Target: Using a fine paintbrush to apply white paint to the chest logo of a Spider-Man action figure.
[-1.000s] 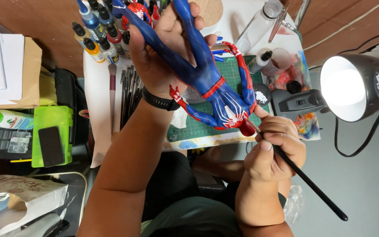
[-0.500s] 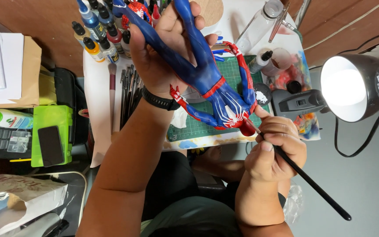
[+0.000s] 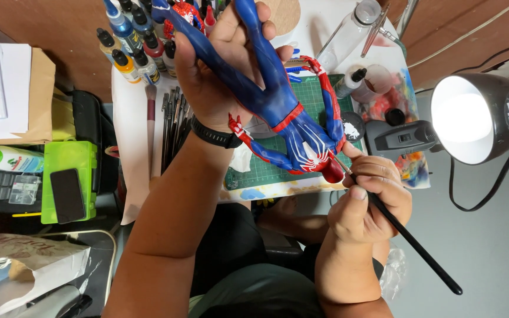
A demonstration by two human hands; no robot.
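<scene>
Your left hand (image 3: 219, 76) grips the blue-and-red figure (image 3: 284, 112); at its five o'clock, your right hand (image 3: 372, 200) pinches a black paintbrush (image 3: 407, 235)

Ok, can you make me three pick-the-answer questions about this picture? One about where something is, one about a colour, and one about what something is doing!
1. Where is the black phone?
A. on the green box
B. on the cutting mat
C. in a hand

2. What colours is the figure?
A. green and yellow
B. blue and red
C. black and white

3. What is the desk lamp doing?
A. switched off
B. lying flat
C. shining

Answers:
1. A, the phone lies on the green box at the left.
2. B, the left hand holds a blue body with red parts.
3. C, the lamp's shade glows white beside the right hand, which holds the brush.
</scene>
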